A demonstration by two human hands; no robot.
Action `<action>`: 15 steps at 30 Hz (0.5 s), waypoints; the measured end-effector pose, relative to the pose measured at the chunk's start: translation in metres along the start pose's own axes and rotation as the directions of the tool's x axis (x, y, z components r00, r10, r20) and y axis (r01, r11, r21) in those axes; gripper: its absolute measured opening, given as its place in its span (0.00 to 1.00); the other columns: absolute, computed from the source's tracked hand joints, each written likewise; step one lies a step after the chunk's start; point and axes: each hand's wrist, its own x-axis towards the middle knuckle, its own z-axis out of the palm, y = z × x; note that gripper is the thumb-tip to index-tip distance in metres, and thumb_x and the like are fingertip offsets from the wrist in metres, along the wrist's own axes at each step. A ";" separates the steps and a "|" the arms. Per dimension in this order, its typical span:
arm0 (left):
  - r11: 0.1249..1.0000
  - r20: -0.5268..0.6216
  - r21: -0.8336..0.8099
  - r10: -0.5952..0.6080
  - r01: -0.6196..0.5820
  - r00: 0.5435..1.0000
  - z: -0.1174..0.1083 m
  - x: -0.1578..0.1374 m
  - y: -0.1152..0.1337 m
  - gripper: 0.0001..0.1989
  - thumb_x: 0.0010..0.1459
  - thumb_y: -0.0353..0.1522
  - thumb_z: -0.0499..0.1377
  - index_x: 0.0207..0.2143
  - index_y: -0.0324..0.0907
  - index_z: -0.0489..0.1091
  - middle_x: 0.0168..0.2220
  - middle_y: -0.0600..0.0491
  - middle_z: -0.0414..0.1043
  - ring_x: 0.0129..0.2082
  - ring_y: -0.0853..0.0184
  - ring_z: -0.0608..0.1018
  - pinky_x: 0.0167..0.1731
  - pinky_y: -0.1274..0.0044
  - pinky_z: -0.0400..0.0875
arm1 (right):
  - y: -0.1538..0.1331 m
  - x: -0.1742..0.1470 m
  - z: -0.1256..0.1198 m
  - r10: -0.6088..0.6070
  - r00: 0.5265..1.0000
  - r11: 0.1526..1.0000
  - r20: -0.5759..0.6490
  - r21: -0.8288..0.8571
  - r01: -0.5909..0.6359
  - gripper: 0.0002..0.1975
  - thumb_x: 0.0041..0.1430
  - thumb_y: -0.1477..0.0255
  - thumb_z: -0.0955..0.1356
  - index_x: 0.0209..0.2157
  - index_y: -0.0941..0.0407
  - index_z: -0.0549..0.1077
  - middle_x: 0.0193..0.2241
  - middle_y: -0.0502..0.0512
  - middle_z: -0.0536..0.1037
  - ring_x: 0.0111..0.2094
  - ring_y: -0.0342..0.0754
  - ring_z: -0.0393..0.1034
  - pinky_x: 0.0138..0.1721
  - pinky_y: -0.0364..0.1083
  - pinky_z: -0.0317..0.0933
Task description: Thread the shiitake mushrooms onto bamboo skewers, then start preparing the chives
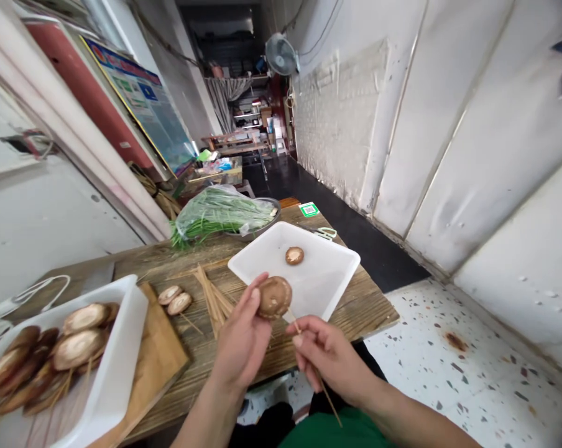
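My left hand [242, 336] is closed on a brown mushroom cap [275, 297], thumb and fingers at its left edge. Between the fingertips of my right hand [325, 351] is a thin wooden skewer [327, 395], its upper end at the cap's lower right edge. How far the tip goes into the mushroom I cannot tell. Just beyond both hands lies a white tray [325, 274] with one small mushroom [294, 255] in it. Left of my left hand is a bundle of loose skewers [212, 298]. Skewered mushrooms [176, 300] lie on the table farther left.
A white bin [132, 348] of skewered mushrooms stands on a wooden board [162, 364] at the left. Bagged green vegetables [225, 211] rest against a metal bowl at the back. Scissors [326, 233] lie behind the tray. The table's right edge [378, 298] drops to a speckled floor.
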 end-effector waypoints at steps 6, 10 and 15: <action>0.757 0.090 0.654 -0.066 -0.009 0.994 0.028 0.084 -0.024 0.15 0.56 0.38 0.53 0.42 0.42 0.70 0.50 0.42 0.67 0.49 0.55 0.71 0.43 0.66 0.67 | -0.006 -0.023 -0.060 -0.369 0.848 0.888 -0.380 -0.413 0.201 0.11 0.63 0.67 0.59 0.38 0.58 0.67 0.16 0.43 0.58 0.17 0.39 0.54 0.18 0.39 0.51; 0.511 0.028 0.859 0.031 -0.040 0.999 0.027 0.167 -0.036 0.19 0.40 0.28 0.65 0.39 0.41 0.70 0.55 0.41 0.62 0.58 0.50 0.57 0.52 0.66 0.55 | -0.005 -0.041 -0.085 -0.574 0.723 0.705 -0.383 -0.680 0.200 0.08 0.62 0.72 0.59 0.39 0.57 0.67 0.17 0.45 0.62 0.17 0.41 0.59 0.20 0.40 0.54; 0.261 0.039 0.965 0.010 -0.040 0.999 0.033 0.220 -0.062 0.16 0.47 0.30 0.63 0.40 0.37 0.69 0.50 0.44 0.65 0.53 0.55 0.64 0.51 0.59 0.56 | -0.006 -0.051 -0.095 -0.670 0.693 0.552 -0.266 -0.802 0.226 0.08 0.62 0.75 0.58 0.39 0.55 0.66 0.18 0.47 0.67 0.17 0.43 0.63 0.21 0.42 0.58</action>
